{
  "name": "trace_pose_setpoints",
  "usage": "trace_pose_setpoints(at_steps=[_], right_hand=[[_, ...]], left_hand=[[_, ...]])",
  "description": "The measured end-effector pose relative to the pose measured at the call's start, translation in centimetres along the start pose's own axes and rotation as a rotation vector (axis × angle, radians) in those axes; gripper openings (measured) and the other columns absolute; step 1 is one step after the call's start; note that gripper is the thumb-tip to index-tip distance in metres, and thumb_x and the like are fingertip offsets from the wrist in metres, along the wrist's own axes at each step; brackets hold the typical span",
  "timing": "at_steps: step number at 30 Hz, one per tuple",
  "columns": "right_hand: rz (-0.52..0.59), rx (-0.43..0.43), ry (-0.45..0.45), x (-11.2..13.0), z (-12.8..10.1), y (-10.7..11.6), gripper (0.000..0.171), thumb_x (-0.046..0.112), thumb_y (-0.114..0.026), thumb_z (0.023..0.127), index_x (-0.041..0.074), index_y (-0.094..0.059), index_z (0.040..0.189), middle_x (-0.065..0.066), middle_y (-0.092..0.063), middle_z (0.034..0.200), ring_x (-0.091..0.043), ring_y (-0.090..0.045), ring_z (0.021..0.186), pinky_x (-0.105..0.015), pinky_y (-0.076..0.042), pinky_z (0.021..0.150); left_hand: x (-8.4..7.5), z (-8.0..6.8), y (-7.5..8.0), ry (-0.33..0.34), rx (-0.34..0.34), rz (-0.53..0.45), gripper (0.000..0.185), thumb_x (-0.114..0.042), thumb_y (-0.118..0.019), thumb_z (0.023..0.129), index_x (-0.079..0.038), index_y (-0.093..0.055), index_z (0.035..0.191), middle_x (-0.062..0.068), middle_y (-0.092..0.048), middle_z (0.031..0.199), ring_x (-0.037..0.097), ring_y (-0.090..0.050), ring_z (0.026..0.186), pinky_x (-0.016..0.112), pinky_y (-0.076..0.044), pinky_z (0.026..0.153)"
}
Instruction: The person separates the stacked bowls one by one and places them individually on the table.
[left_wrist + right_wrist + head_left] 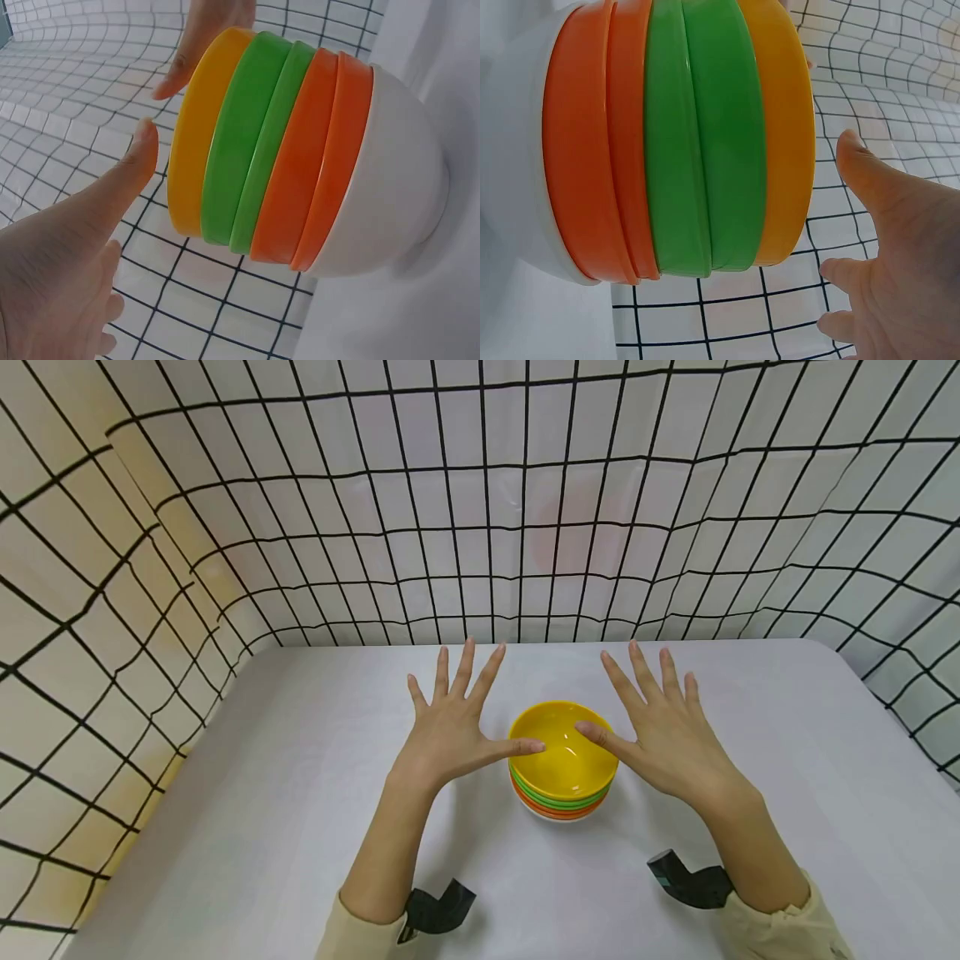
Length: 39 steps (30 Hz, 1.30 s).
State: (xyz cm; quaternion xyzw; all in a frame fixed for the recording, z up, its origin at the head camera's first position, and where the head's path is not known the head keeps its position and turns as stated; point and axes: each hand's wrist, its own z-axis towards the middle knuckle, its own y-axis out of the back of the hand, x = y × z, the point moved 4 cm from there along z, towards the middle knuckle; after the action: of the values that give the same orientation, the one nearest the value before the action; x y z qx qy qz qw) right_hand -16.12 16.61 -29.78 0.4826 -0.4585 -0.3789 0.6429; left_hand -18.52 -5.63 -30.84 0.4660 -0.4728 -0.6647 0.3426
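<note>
Yellow tops the stack: the yellow bowl (563, 758) sits nested in 2 green bowls (251, 142), 2 orange bowls (315, 161) and a white bowl (386, 180) at the bottom, all standing upright near the middle of the table (247, 827), in front of the grid curtain (480, 502).

Both hands hover flat above the stack, holding nothing. The left hand (453, 731) has its fingers straight and spread wide, thumb tip over the yellow bowl's left rim. The right hand (663, 735) mirrors it, fingers apart, thumb tip over the right rim. The wrist views show each thumb close beside the yellow rim with a gap of curtain between, so they look just clear of it rather than touching.

To take the top bowl cleanly, my judgement is as follows:

1. Lower both hands evenly so the thumbs go inside the yellow rim and the fingers come down outside it, on opposite sides.
2. Catch only the yellow lip. The rims are packed tight, and the first green edge lies right under it, so fingertips set too low would likely drag 2 bowls up.
3. Lift straight up, not tilted; smooth nested plastic may stick, and a slanted pull could rock the whole stack on its narrow white base.
4. If it clings, 1 hand could steady the lower bowls while the other peels the yellow one free.
</note>
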Motion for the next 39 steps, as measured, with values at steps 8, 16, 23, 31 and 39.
trace_pose_setpoints(at_steps=[8, 16, 23, 31, 39], right_hand=[[0.011, -0.006, 0.020, 0.0, 0.1, -0.2, 0.085, 0.065, -0.039, 0.088, 0.022, -0.001, 0.150, -0.016, 0.008, 0.153, -0.041, 0.016, 0.137, -0.060, 0.009, 0.108], [0.032, 0.005, 0.029, 0.1, 0.1, -0.4, 0.085, 0.065, -0.040, 0.088, 0.021, -0.002, 0.150, -0.016, 0.007, 0.153, -0.040, 0.014, 0.138, -0.058, 0.005, 0.110], [0.069, 0.032, 0.033, 0.3, 0.2, -0.4, 0.085, 0.064, -0.042, 0.087, 0.023, 0.001, 0.149, -0.012, 0.007, 0.154, -0.035, 0.013, 0.139, -0.057, 0.002, 0.111], [0.158, 0.083, 0.081, 0.8, 0.1, -0.4, 0.085, 0.061, -0.045, 0.088, 0.023, 0.000, 0.149, -0.009, 0.002, 0.155, -0.035, 0.003, 0.141, -0.053, -0.001, 0.113], [0.206, 0.157, 0.026, 0.8, -0.5, -0.3, 0.092, 0.070, -0.047, 0.080, 0.018, -0.016, 0.148, -0.003, 0.001, 0.155, -0.033, -0.011, 0.140, -0.065, -0.024, 0.101]], left_hand=[[-0.1, -0.1, -0.1, -0.033, 0.050, -0.029, 0.113, -0.085, -0.054, 0.058, -0.048, 0.017, 0.139, -0.005, 0.012, 0.153, 0.028, 0.007, 0.142, 0.063, 0.008, 0.107], [-0.4, 0.0, -0.5, -0.167, 0.131, -0.090, 0.131, -0.081, -0.067, 0.044, -0.044, 0.012, 0.143, -0.002, 0.002, 0.154, 0.022, 0.005, 0.142, 0.051, 0.005, 0.112], [-0.4, 0.3, -0.8, -0.213, 0.203, -0.170, 0.136, -0.077, -0.071, 0.043, -0.033, 0.003, 0.147, -0.004, -0.006, 0.155, 0.014, -0.005, 0.142, 0.038, -0.010, 0.115], [-0.3, 0.3, -1.1, -0.161, 0.296, -0.225, 0.127, -0.071, -0.076, 0.045, -0.029, -0.014, 0.148, -0.003, -0.019, 0.153, 0.024, -0.018, 0.140, 0.046, -0.023, 0.111], [-0.1, 0.4, -1.2, -0.196, 0.310, -0.302, 0.119, -0.070, -0.076, 0.046, -0.025, -0.028, 0.145, -0.007, -0.038, 0.144, 0.017, -0.039, 0.130, 0.041, -0.037, 0.104]])
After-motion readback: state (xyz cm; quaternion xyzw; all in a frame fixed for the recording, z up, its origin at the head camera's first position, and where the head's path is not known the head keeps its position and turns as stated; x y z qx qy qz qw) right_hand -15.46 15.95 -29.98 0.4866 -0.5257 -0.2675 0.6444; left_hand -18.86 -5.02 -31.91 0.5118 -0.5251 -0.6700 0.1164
